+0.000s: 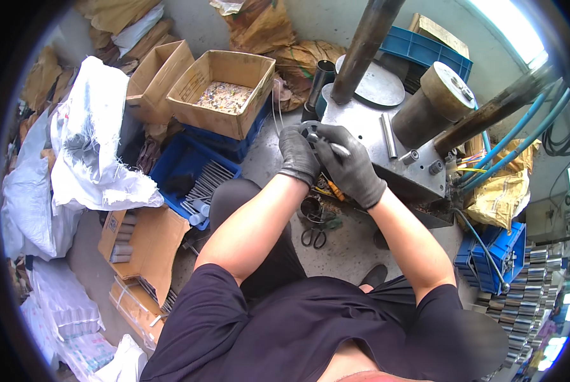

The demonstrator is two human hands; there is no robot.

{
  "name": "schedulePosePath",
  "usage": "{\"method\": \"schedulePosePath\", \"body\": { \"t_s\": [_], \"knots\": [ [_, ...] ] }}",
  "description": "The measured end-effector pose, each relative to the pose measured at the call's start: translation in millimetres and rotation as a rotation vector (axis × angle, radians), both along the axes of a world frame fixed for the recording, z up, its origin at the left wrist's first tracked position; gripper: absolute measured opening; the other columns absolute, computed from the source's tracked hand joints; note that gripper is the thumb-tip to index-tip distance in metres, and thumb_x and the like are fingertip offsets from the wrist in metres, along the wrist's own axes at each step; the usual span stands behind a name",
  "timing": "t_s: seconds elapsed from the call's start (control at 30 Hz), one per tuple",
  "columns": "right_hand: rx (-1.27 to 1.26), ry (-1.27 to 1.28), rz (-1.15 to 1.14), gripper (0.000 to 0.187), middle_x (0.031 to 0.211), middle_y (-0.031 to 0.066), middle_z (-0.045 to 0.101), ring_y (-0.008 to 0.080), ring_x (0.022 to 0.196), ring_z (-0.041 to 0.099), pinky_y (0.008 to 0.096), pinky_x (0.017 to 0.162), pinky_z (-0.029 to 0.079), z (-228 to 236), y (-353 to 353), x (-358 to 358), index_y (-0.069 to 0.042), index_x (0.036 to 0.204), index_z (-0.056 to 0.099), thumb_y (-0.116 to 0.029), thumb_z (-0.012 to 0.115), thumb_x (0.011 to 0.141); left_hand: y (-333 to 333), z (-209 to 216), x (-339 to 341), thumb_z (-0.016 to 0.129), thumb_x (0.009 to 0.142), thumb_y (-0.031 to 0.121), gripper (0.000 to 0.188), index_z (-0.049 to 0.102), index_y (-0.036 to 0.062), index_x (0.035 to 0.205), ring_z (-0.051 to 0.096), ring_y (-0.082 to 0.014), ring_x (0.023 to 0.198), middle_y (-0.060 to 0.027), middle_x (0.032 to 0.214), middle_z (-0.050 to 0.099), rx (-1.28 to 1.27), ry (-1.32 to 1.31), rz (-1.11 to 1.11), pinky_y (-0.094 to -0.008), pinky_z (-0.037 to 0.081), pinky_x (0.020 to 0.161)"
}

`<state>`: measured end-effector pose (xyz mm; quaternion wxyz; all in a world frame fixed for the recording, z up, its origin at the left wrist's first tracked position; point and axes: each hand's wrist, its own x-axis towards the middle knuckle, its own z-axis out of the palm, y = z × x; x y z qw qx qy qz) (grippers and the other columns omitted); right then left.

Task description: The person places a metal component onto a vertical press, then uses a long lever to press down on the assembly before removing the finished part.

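Both hands wear dark grey gloves and meet in front of me, beside the near left edge of the metal machine plate (369,124). My left hand (298,155) is closed round a dark ring-shaped metal part (310,130), whose round end shows above the fingers. Close against it, my right hand (352,164) is closed on a short pale metal rod (340,150) that pokes out between its fingers. The far end of the rod is hidden by the glove. On the plate lie a shiny metal tube (389,135) and two small metal sleeves (411,156).
Thick steel columns (364,51) and a heavy cylinder (433,99) rise from the machine. To the left are a blue crate (170,167) of metal rods and a carton (259,79) of small pieces. Scissors (313,238) lie on the floor. Blue hoses (520,143) hang at right.
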<state>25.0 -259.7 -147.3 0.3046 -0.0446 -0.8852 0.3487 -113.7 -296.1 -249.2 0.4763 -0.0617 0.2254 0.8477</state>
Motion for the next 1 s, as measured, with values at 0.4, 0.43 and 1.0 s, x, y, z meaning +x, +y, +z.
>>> {"method": "schedulePosePath", "body": {
  "t_s": [0.4, 0.43, 1.0],
  "knots": [
    [-0.131, 0.117, 0.000, 0.046, 0.126, 0.0129, 0.068, 0.0195, 0.102, 0.069, 0.0343, 0.083, 0.059, 32, 12, 142, -0.002, 0.142, 0.055, -0.026, 0.070, 0.105, -19, 67, 121, 0.071, 0.101, 0.019, 0.058, 0.041, 0.0121, 0.151, 0.065, -0.0199, 0.110, -0.0149, 0.127, 0.060, 0.087, 0.922, -0.162, -0.0303, 0.059, 0.093],
    [-0.285, 0.101, -0.078, 0.043, 0.122, 0.0111, 0.069, 0.0167, 0.101, 0.068, 0.0328, 0.082, 0.059, 31, 15, 152, -0.002, 0.142, 0.055, -0.025, 0.067, 0.107, -11, 60, 134, 0.072, 0.098, 0.014, 0.058, 0.044, 0.0109, 0.149, 0.064, -0.0200, 0.111, -0.0145, 0.127, 0.059, 0.091, 0.982, -0.214, -0.0312, 0.059, 0.094],
    [-0.670, -0.408, -0.348, 0.043, 0.112, 0.0095, 0.072, 0.0172, 0.107, 0.068, 0.0319, 0.096, 0.056, -71, 90, 293, 0.002, 0.131, 0.064, 0.008, 0.059, 0.089, 8, -2, 220, 0.062, 0.093, 0.023, 0.024, 0.068, 0.0035, 0.106, 0.072, -0.0206, 0.088, -0.0079, 0.097, 0.071, -0.272, 0.404, -1.123, -0.0379, 0.061, 0.083]
  ]
}}
